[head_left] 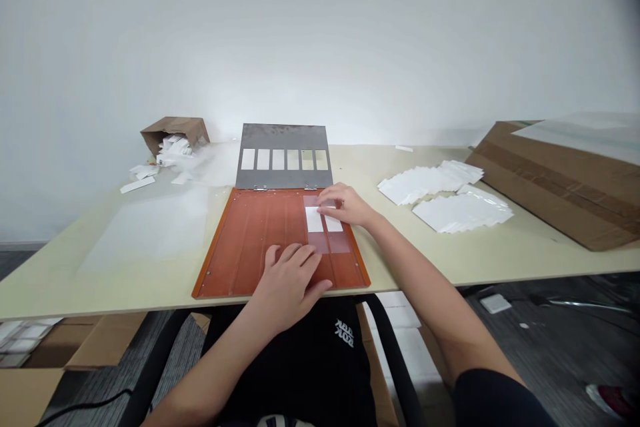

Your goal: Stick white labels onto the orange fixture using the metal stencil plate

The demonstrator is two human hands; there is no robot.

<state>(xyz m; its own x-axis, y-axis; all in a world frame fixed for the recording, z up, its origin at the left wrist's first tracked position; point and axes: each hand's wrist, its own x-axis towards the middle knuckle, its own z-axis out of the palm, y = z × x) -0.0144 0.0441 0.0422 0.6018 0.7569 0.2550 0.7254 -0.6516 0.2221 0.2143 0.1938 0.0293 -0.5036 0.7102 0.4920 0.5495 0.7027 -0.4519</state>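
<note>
An orange-brown grooved board (250, 240) lies at the table's near edge, with a grey metal lid (283, 140) with several rectangular windows hinged open behind it. Two clear sleeves with white cards (315, 220) lie in the board's right grooves. My left hand (290, 277) rests flat on the board's near part, fingers spread, touching the lower end of a sleeve. My right hand (347, 205) lies over the upper ends of the sleeves, fingertips pressing on a white card.
Piles of white packets (450, 193) lie right of the board. A large flat cardboard box (565, 180) sits at far right. A tipped small carton (175, 133) spills white pieces at back left. A clear plastic sheet (150, 227) lies left of the board. Boxes stand under the table.
</note>
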